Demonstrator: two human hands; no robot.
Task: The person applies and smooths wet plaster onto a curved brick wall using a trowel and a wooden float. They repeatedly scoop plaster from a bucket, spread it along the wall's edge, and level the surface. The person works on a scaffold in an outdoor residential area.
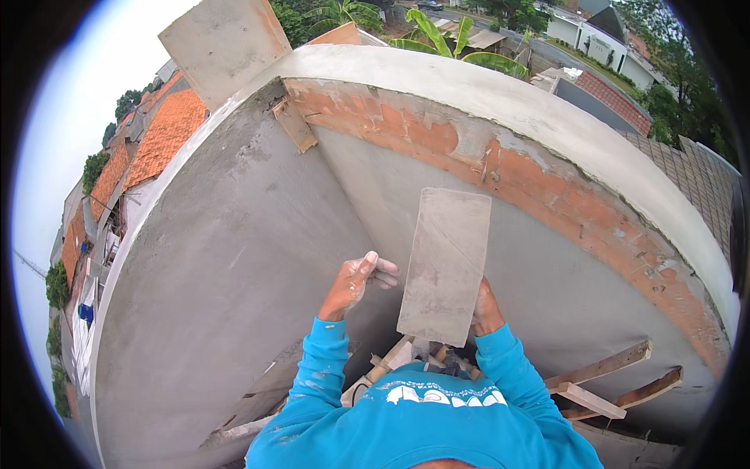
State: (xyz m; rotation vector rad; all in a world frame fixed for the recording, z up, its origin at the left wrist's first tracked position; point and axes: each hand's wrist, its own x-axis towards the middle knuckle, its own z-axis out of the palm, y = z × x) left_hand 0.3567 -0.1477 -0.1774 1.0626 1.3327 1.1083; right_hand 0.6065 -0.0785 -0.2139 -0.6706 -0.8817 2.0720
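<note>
My right hand (487,310) is closed at the right edge of a flat grey rectangular plastering float (446,262). The float stands steeply in front of my chest with its broad face in view; its back and part of my fingers are hidden. To its left, my left hand (351,288) is raised, thumb up, fingers loosely bent and apart from the thumb. Nothing shows in that hand, and it does not touch the float. White smears mark its fingertips. Grey plastered walls (234,227) meet in a corner beyond both hands.
An orange-red strip (547,184) runs below the wall's curved pale top (500,82). A small wooden piece (294,127) sits in the corner, and a square board (224,51) rests at the wall top. Wooden beams (605,367) jut out at lower right. Tiled roofs (168,133) lie outside.
</note>
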